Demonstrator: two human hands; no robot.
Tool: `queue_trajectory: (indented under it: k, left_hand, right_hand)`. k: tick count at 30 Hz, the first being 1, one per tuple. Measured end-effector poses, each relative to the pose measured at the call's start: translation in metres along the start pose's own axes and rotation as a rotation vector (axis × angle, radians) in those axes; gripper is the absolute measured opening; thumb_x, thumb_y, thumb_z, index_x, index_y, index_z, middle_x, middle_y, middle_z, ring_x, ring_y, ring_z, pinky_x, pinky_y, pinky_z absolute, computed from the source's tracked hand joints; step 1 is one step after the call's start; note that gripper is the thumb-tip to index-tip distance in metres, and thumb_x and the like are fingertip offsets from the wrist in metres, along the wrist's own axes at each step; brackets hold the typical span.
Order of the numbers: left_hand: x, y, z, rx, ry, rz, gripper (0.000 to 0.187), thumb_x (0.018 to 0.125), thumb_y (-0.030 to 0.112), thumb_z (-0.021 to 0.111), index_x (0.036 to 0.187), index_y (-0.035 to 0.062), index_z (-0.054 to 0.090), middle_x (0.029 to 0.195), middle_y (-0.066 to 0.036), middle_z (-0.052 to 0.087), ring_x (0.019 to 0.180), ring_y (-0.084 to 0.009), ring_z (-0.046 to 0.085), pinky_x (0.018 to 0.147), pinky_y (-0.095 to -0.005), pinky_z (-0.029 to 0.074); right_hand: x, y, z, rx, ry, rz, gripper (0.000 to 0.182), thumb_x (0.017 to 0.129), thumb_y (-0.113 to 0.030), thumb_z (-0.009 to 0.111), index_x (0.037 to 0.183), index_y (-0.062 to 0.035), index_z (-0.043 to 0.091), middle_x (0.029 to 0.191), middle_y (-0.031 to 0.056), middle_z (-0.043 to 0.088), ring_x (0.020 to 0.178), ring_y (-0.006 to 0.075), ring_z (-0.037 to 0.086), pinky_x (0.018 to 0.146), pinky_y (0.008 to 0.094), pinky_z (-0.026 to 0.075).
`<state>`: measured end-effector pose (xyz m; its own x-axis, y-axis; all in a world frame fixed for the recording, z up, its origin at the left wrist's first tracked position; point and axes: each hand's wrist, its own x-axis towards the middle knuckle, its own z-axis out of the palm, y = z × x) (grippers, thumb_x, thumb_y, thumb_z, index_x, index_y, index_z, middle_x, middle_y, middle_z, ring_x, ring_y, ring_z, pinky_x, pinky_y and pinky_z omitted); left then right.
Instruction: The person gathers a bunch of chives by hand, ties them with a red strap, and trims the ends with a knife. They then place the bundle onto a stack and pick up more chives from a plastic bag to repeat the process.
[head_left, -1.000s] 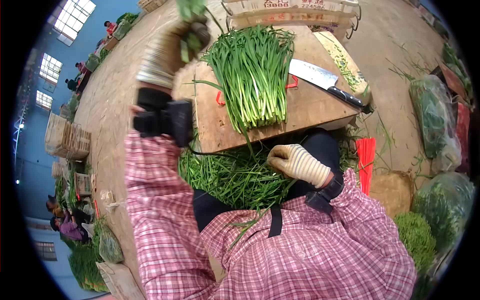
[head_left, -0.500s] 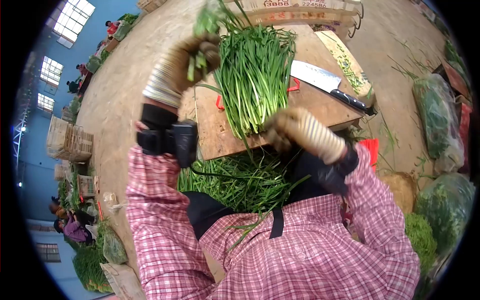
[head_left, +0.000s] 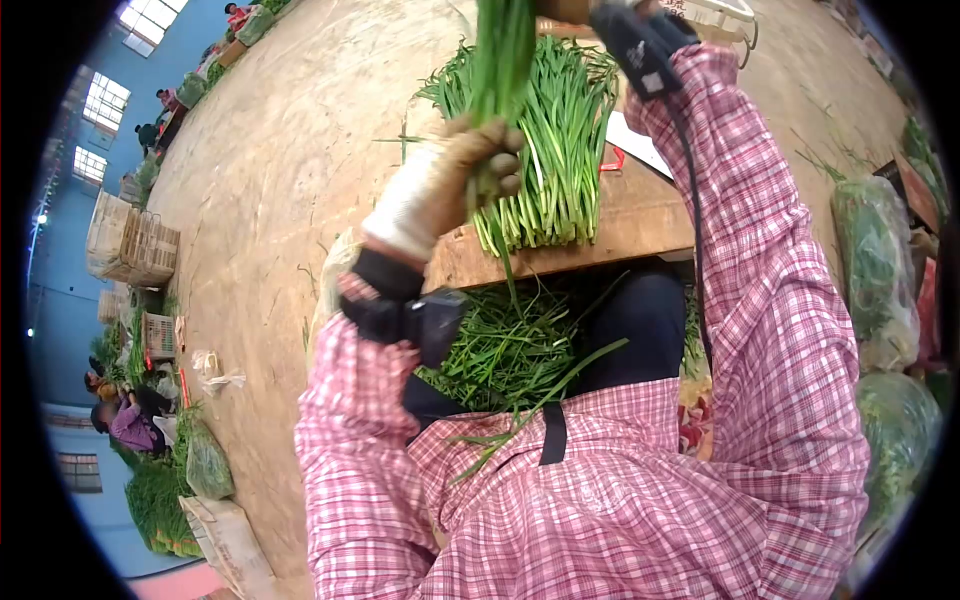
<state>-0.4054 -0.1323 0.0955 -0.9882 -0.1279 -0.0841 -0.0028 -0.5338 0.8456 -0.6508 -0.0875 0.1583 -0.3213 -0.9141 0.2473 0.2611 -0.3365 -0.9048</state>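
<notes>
My left hand [head_left: 465, 178], in a work glove, is wrapped round a bunch of garlic chives [head_left: 502, 60] held upright, its leaves running out of the top of the view. Behind it, a thick pile of garlic chives [head_left: 568, 150] lies on a wooden board [head_left: 650, 218], stalk ends towards me. My right hand [head_left: 568, 9] is at the top edge, close to the bunch's upper part; its fingers are cut off from view. Right of the pile, part of the cleaver blade [head_left: 638, 145] shows, the rest covered by my right arm. A red strap [head_left: 614, 158] pokes out beside the pile.
Loose green leaves [head_left: 510, 350] are heaped between my knees below the board. A white crate [head_left: 715, 15] stands beyond it. Bagged greens [head_left: 875, 265] line the right side. At left are stacked crates [head_left: 132, 240] and people beside heaps of greens.
My left hand has come down and right with the bunch now upright. My right hand has swung from the pile's stalk ends up to the top edge, its arm now crossing over the cleaver.
</notes>
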Motion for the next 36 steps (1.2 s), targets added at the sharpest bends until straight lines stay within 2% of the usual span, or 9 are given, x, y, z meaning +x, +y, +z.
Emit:
queue_trajectory:
  k: [2, 3, 5, 14, 17, 20, 22, 28, 36]
  left_hand:
    - [0.025, -0.038, -0.015, -0.073, 0.091, -0.101, 0.012, 0.092, 0.014, 0.06, 0.096, 0.0025, 0.057, 0.076, -0.005, 0.062, 0.06, -0.0127, 0.058, 0.055, -0.0287, 0.053]
    - [0.034, -0.052, -0.024, -0.106, 0.144, -0.217, 0.01, 0.092, 0.011, 0.06, 0.091, 0.0014, 0.059, 0.073, -0.005, 0.061, 0.061, -0.0153, 0.058, 0.056, -0.0293, 0.054]
    - [0.046, -0.073, -0.031, -0.135, 0.29, -0.336, 0.016, 0.094, 0.016, 0.058, 0.096, -0.0003, 0.058, 0.073, -0.008, 0.062, 0.063, -0.0188, 0.061, 0.06, -0.0323, 0.056]
    - [0.008, -0.042, -0.007, 0.034, 0.212, -0.306, 0.03, 0.095, 0.02, 0.056, 0.117, -0.0003, 0.054, 0.108, -0.015, 0.063, 0.097, -0.027, 0.064, 0.084, -0.0394, 0.055]
    - [-0.004, -0.033, -0.013, 0.354, 0.291, -0.342, 0.031, 0.094, 0.021, 0.057, 0.117, -0.0004, 0.056, 0.104, -0.012, 0.064, 0.093, -0.0213, 0.064, 0.079, -0.0342, 0.054]
    - [-0.017, -0.035, -0.026, 1.168, 0.436, 0.027, 0.026, 0.094, 0.022, 0.056, 0.109, 0.0008, 0.061, 0.088, -0.007, 0.064, 0.069, -0.011, 0.06, 0.06, -0.0261, 0.051]
    - [-0.032, -0.044, -0.031, 1.037, 0.521, -0.041, 0.026, 0.094, 0.023, 0.056, 0.108, 0.0008, 0.062, 0.084, -0.006, 0.064, 0.064, -0.0102, 0.059, 0.055, -0.0249, 0.05]
    - [-0.036, -0.077, -0.017, 1.112, 0.634, -0.088, 0.041, 0.087, 0.039, 0.066, 0.078, -0.0003, 0.067, 0.05, -0.009, 0.058, 0.048, -0.0144, 0.058, 0.049, -0.0316, 0.047]
    - [-0.026, -0.107, 0.002, 0.56, 0.594, -0.077, 0.028, 0.085, 0.008, 0.065, 0.106, -0.0048, 0.051, 0.08, -0.015, 0.066, 0.059, -0.0189, 0.066, 0.052, -0.0307, 0.057]
  right_hand:
    - [-0.044, 0.008, -0.003, -0.367, 0.381, 0.322, 0.048, 0.089, -0.044, 0.063, 0.114, -0.0035, 0.058, 0.111, 0.018, 0.063, 0.098, 0.0288, 0.061, 0.085, 0.0481, 0.05]
    - [-0.029, 0.048, -0.065, -0.529, 0.301, 0.282, 0.092, 0.076, -0.073, 0.059, 0.12, 0.0069, 0.052, 0.1, 0.0174, 0.063, 0.089, 0.0229, 0.063, 0.077, 0.0367, 0.053]
    - [-0.072, 0.05, -0.053, -0.522, 0.437, 0.357, 0.041, 0.091, -0.043, 0.061, 0.103, -0.0036, 0.059, 0.085, 0.005, 0.062, 0.07, 0.013, 0.059, 0.059, 0.0246, 0.048]
    - [-0.142, 0.09, -0.048, -0.662, 0.331, 0.356, 0.036, 0.094, -0.029, 0.057, 0.117, -0.0013, 0.059, 0.095, 0.0057, 0.068, 0.076, 0.012, 0.064, 0.07, 0.0299, 0.052]
    - [-0.143, 0.096, -0.032, -0.814, 0.327, 0.364, 0.04, 0.093, -0.029, 0.058, 0.12, 0.0001, 0.058, 0.098, 0.0084, 0.068, 0.076, 0.0132, 0.065, 0.072, 0.0303, 0.052]
    - [-0.128, 0.123, -0.039, -1.0, 0.387, 0.238, 0.042, 0.088, -0.03, 0.06, 0.119, -0.0003, 0.061, 0.101, 0.0134, 0.069, 0.084, 0.0234, 0.067, 0.078, 0.0359, 0.052]
    - [-0.127, 0.128, -0.036, -1.147, 0.42, 0.084, 0.041, 0.085, -0.032, 0.059, 0.113, -0.002, 0.065, 0.102, 0.0166, 0.07, 0.095, 0.0354, 0.065, 0.088, 0.0408, 0.049]
    - [-0.137, 0.1, 0.018, -1.387, 0.44, 0.303, 0.051, 0.084, -0.045, 0.061, 0.106, 0.0006, 0.064, 0.1, 0.0219, 0.068, 0.095, 0.0357, 0.065, 0.087, 0.0418, 0.05]
    - [-0.138, 0.119, 0.039, -1.478, 0.396, 0.341, 0.044, 0.08, -0.028, 0.064, 0.115, -0.0027, 0.056, 0.099, 0.0218, 0.067, 0.096, 0.036, 0.065, 0.085, 0.0424, 0.05]
